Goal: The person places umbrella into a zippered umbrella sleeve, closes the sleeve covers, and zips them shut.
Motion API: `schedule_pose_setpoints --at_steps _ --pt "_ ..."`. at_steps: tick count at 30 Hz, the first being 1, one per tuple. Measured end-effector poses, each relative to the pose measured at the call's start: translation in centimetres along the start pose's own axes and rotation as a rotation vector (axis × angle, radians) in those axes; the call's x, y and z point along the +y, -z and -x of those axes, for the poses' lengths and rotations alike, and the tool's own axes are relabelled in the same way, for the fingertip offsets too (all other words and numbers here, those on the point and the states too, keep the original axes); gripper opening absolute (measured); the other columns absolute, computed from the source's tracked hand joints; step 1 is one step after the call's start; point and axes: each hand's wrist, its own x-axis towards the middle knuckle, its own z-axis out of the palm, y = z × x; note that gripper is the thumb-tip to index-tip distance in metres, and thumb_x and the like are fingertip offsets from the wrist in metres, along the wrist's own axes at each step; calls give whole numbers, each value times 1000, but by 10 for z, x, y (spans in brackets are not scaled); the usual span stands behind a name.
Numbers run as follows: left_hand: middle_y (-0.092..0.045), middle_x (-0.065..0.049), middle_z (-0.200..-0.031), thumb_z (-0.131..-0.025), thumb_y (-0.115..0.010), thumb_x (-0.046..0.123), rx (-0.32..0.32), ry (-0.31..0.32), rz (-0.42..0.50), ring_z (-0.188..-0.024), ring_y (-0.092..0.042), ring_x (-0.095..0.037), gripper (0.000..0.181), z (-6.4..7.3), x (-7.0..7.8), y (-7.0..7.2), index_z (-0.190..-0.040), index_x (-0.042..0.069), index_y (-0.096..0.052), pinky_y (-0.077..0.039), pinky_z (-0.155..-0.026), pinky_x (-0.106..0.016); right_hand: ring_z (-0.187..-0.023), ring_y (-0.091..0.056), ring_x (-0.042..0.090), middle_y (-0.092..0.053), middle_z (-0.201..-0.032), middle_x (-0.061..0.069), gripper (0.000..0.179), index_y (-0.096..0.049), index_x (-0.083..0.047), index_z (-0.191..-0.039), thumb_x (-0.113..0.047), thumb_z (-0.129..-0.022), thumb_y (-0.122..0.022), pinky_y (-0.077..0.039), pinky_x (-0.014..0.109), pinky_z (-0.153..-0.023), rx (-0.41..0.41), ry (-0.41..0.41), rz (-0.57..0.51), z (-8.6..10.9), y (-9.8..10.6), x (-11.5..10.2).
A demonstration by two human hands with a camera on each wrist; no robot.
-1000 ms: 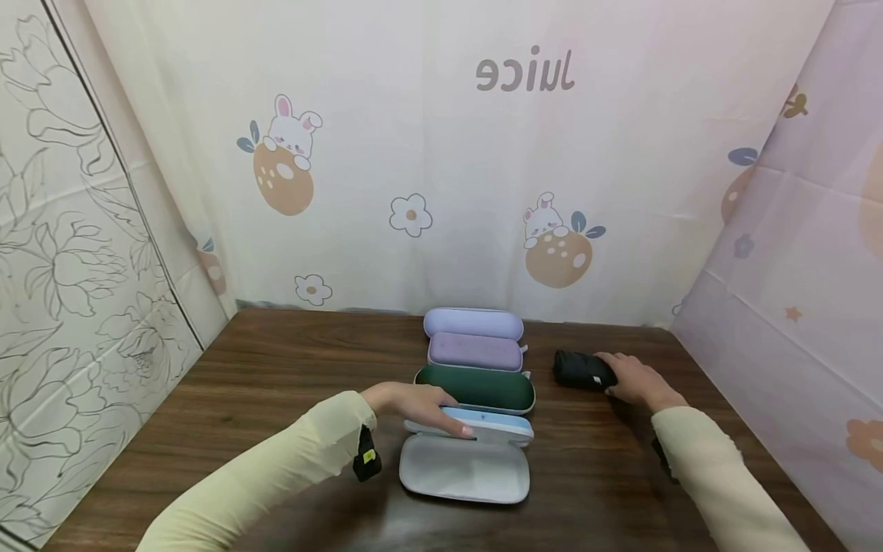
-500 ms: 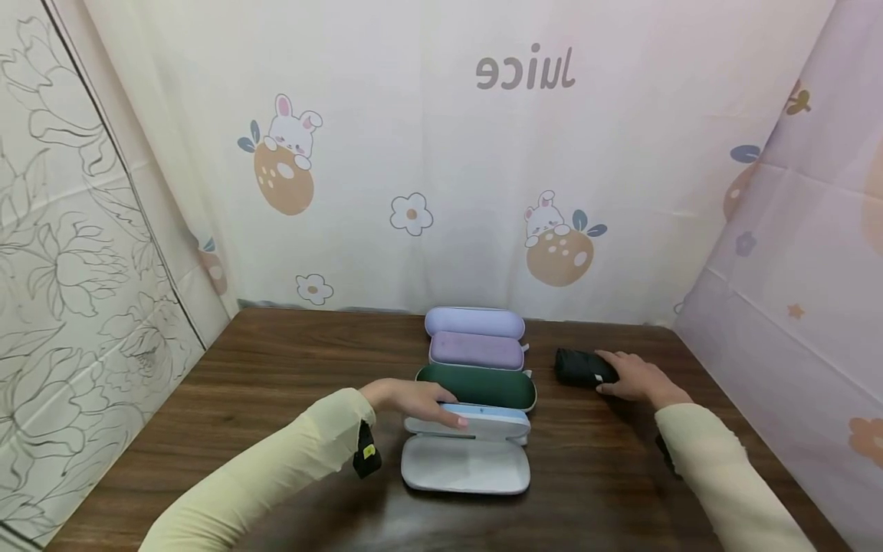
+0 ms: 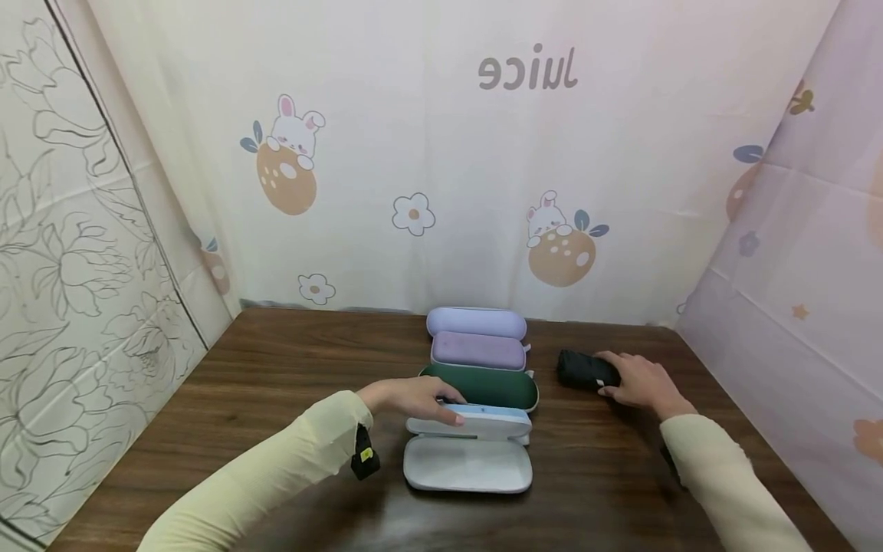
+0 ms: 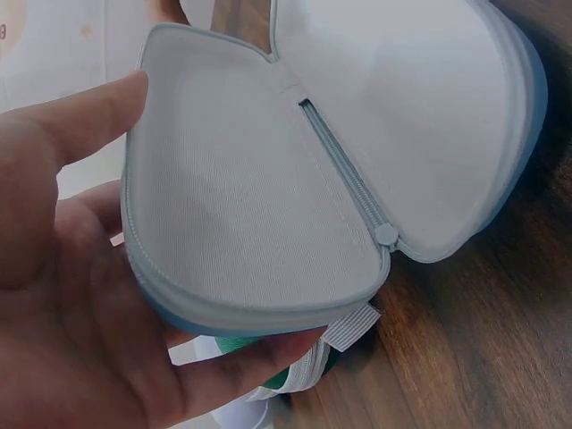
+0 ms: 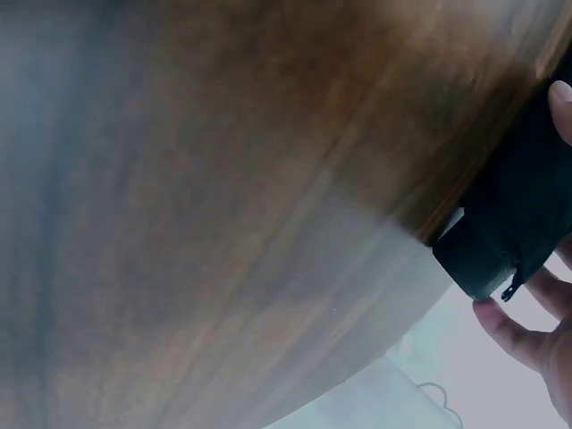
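My left hand [image 3: 417,399] holds the raised lid of an unzipped light blue zip glasses case [image 3: 469,464] with a pale grey lining. In the left wrist view, the thumb lies at the edge of the lid [image 4: 241,179] while the other fingers pass behind it. Directly behind this case lies a dark green case [image 3: 486,386], followed by a purple case [image 3: 478,349] and a lavender case [image 3: 476,323]. Over on the right, my right hand [image 3: 641,381] grips one end of a compact black folded umbrella [image 3: 579,369] lying on the table. The right wrist view shows only part of its fingers.
The dark wood table [image 3: 297,345] runs back to a printed white curtain [image 3: 359,138]. A floral panel [image 3: 76,268] bounds the left side and another printed curtain [image 3: 793,268] the right. A black wrist camera [image 3: 364,454] hangs under the left wrist.
The light blue case has slid slightly back, toward the green case, with my left hand on its lid. My right hand's thumb has shifted a little on the umbrella, which stays in place.
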Motion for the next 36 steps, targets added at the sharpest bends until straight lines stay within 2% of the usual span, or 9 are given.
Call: schedule_pose_setpoints --at_steps 11,18,27,36 --pt "-59 2 -121 -92 -63 30 -13 -5 5 -107 -52 -8 42 1 3 -1 -129 10 -59 -42 -92 -30 -83 -59 32 -61 -107 21 64 -54 -8 -130 -29 -75 -79 -46 48 -60 34 20 -57 25 10 -13" --pt "-58 0 -123 -92 -63 30 -14 3 10 -110 -51 -10 43 1 4 -1 -130 10 -58 -42 -93 -31 -76 -56 23 -62 -103 14 64 -57 -12 -127 -27 -71 -83 -42 38 -54 78 86 -52 48 34 -40" --pt "-57 -1 -125 -92 -63 30 -18 10 2 -113 -51 -11 45 4 6 -2 -130 9 -58 -42 -94 -33 -77 -57 17 -63 -101 7 66 -59 -16 -124 -26 -65 -87 -42 35 -53 96 180 -43 84 59 -81" --pt "-56 -2 -128 -91 -64 32 -9 22 -12 -116 -50 -12 46 3 9 -5 -131 10 -58 -42 -95 -33 -85 -59 17 -61 -108 1 64 -59 -22 -125 -30 -66 -85 -46 35 -57 40 189 -52 115 70 -110"
